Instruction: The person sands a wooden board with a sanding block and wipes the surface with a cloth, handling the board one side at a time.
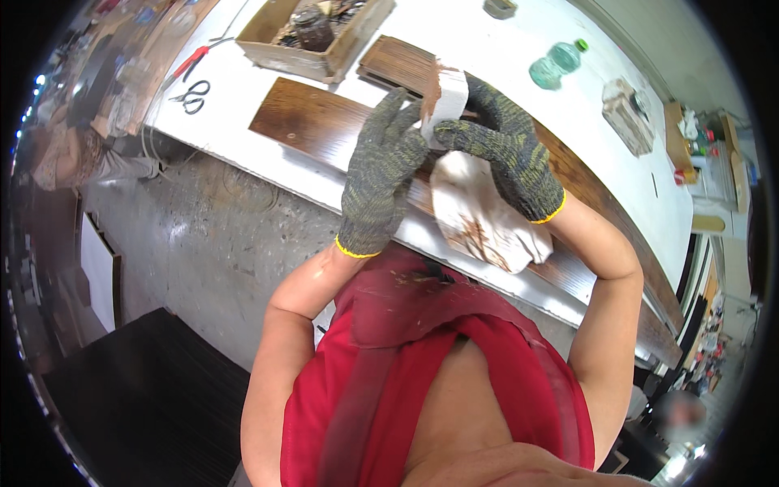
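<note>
Both my hands wear dark grey-green knit gloves with yellow cuffs. My right hand [507, 150] grips a white block [446, 101] with brown stain on its left face, its thumb across the lower end. Beside the block's left edge, my left hand [380, 166] has its fingers stretched out and apart; whether its fingertips touch the block I cannot tell. Under my hands lie long, glossy brown wooden boards [308, 122]. A white cloth [479, 215] with brown smears is draped over them, below my right hand. Just beyond the block sits a shorter brown board [398, 65].
On the white table [235, 97], a wooden tray [329, 65] holds a dark jar. Red-handled pliers [191, 63] and black-handled scissors [192, 96] lie left. A green bottle [558, 65] and a wrapped block [627, 118] stand right. Another person [77, 162] is at far left.
</note>
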